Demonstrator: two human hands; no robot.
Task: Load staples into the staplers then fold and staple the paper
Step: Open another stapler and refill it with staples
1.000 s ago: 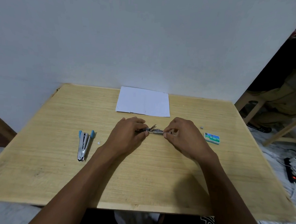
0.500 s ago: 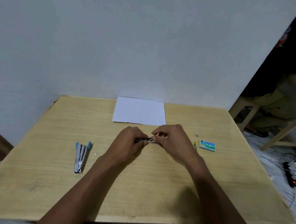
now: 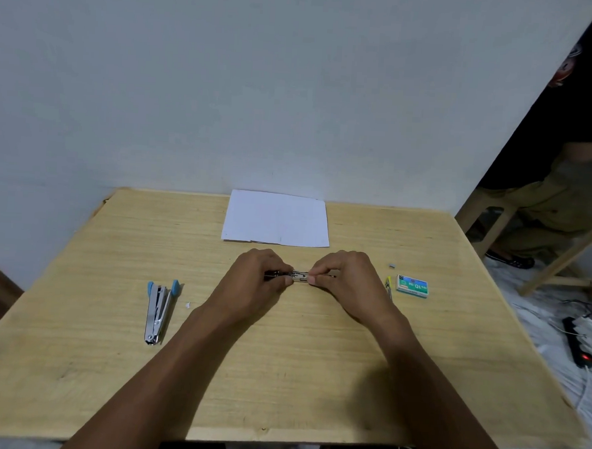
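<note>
Our forearms reach over the near edge of the wooden worktop [image 3: 279, 378] and meet at its middle, where both hands clamp on a small metal stapler [image 3: 300, 276]. Nearer than this stapler and well to its left, a blue stapler [image 3: 158, 311] lies flat and swung open, with a white scrap [image 3: 188, 305] just beside it. Far to the held stapler's right, off the worktop, a black power strip [image 3: 578, 345] lies on the floor.

Our left hand [image 3: 253, 284] grips the small stapler's left end with curled fingers. Our right hand [image 3: 348, 282] pinches its right end between thumb and fingertips. It lies crosswise, low over the wood. We cannot tell whether it touches the surface or holds staples.

To its right, past our right hand, sits a green staple box [image 3: 412, 286]. A thin yellow piece [image 3: 389, 286] lies just beside the box, and a tiny grey bit [image 3: 392, 264] lies a little farther back.

Beyond the held stapler, the white paper [image 3: 276, 218] lies flat, its far edge at the pale wall [image 3: 295, 87]. Farther right, a seated person [image 3: 564, 190] is partly in view.
</note>
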